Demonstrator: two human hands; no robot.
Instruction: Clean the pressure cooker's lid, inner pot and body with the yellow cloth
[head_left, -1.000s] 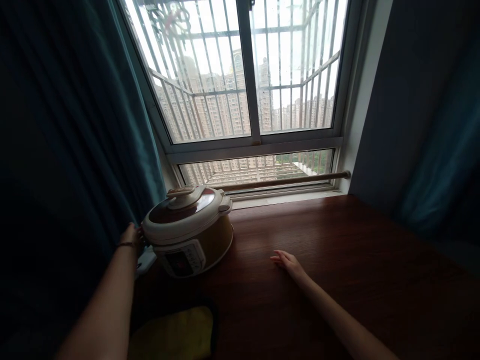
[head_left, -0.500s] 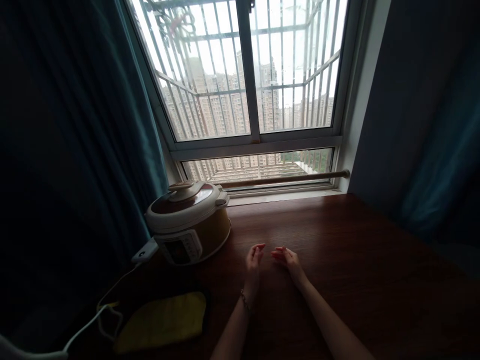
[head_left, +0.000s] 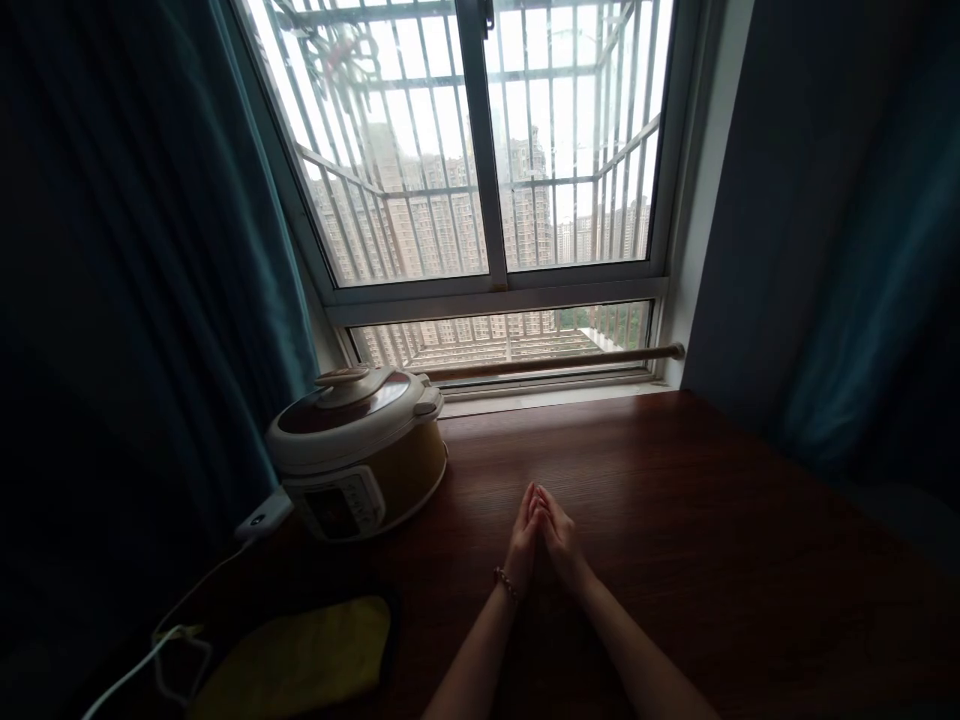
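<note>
My left hand (head_left: 524, 530) and my right hand (head_left: 560, 535) meet above the brown wooden tabletop (head_left: 585, 450). Their straight fingers touch at the tips, while the wrists stay apart. Nothing shows between the palms, though their inner sides are partly hidden. A beaded bracelet (head_left: 506, 585) circles the left wrist. To the left of the hands stands a white and gold electric cooker (head_left: 409, 465) with its lid on. A yellow cloth piece (head_left: 300, 655) lies in shadow at the lower left.
A power strip (head_left: 264, 515) with a white cable (head_left: 135, 665) sits left of the cooker. Behind the table is a barred window (head_left: 495, 285) with a rail (head_left: 555, 362) along its base. Blue curtains (head_left: 255, 300) hang at both sides.
My two hands have come together from a small gap, and their fingers have straightened to touch. The view has shifted slightly, moving the cooker and window left in the picture.
</note>
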